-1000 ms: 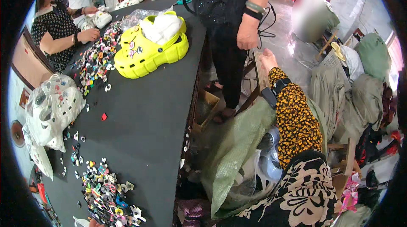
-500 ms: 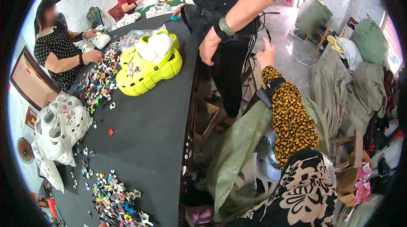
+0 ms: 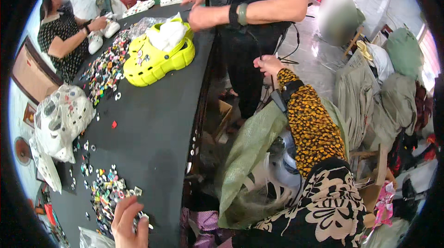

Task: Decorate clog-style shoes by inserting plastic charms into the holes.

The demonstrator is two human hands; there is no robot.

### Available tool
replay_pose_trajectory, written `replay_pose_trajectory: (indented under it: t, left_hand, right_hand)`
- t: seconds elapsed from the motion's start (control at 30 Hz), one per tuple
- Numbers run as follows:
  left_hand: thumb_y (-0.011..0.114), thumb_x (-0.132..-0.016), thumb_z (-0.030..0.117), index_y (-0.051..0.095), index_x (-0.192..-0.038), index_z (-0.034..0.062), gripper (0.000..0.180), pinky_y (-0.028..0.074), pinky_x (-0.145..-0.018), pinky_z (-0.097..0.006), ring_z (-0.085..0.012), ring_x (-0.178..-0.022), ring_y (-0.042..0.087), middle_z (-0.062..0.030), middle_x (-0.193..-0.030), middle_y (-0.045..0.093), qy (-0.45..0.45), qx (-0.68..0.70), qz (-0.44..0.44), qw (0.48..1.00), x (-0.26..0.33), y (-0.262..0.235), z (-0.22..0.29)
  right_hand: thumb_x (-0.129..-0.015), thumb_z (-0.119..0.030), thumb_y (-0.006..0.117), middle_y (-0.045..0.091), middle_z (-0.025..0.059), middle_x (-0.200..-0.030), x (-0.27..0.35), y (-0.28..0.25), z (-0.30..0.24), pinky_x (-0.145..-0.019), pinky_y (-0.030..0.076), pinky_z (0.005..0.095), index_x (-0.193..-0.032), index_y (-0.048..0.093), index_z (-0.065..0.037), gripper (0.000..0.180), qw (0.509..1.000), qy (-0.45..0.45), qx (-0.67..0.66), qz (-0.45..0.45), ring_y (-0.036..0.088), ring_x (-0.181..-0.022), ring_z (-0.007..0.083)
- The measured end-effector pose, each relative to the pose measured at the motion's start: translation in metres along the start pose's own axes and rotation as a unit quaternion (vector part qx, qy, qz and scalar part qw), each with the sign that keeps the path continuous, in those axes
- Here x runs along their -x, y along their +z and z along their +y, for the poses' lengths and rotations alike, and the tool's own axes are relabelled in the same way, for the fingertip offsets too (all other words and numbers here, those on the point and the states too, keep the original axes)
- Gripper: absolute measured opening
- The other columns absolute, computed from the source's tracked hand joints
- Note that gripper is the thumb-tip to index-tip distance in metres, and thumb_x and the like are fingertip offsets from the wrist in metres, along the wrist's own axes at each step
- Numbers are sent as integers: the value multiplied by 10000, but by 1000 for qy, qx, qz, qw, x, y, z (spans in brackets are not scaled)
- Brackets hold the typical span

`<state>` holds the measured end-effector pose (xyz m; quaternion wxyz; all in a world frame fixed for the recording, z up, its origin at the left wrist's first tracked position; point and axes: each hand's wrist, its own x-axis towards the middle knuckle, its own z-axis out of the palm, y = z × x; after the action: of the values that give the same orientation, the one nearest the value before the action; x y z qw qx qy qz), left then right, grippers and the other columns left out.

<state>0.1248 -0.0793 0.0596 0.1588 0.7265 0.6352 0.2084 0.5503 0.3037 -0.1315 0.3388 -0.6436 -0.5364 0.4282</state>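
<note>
My right hand (image 3: 269,65), at the end of a yellow-and-black patterned sleeve, reaches beside the standing person's dark clothes. Its fingers are closed around a thin black cord (image 3: 296,40) that hangs there in loops. At the lower edge my left hand (image 3: 128,225) is raised over the table with bent fingers apart, holding nothing. Just behind it lies a pile of small colourful shoe charms (image 3: 107,188). Farther up the table sits a pair of bright yellow-green clogs (image 3: 152,70) with white stuffing on top and a few charms on one.
A standing person (image 3: 259,3) in black is at the table's right edge. Two more people handle white clogs at the far side. A bag of white clogs (image 3: 62,118) lies on the left. An open green woven sack (image 3: 249,155) stands below my right arm. Several sacks (image 3: 356,95) line the right.
My left hand has come into view at the lower edge. My right hand has moved left, its outstretched finger now drawn in. The standing person's arm has swung left over the table.
</note>
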Motion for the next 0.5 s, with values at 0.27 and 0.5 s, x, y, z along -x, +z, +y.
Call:
replay_pose_trajectory:
  t: [0.27,0.5]
  left_hand:
    - [593,-816,48,549,-1042,-30,243,490,-731,-328,-289,-827,605,-182,-1015,594,139,174,3,975,-107,79,19]
    - [627,-848,207,216,-1440,16,746,375,-998,-329,-248,-1186,451,-211,-1425,345,135,272,-79,949,-217,167,37]
  right_hand:
    - [-938,-306,519,619,10,-905,88,-36,-105,-650,489,271,-1101,588,-63,301,956,-152,-174,-184,571,-697,100]
    - [-935,-184,520,627,67,-1060,92,16,-150,-828,494,352,-1055,576,-29,204,849,-77,-408,-328,593,-837,148]
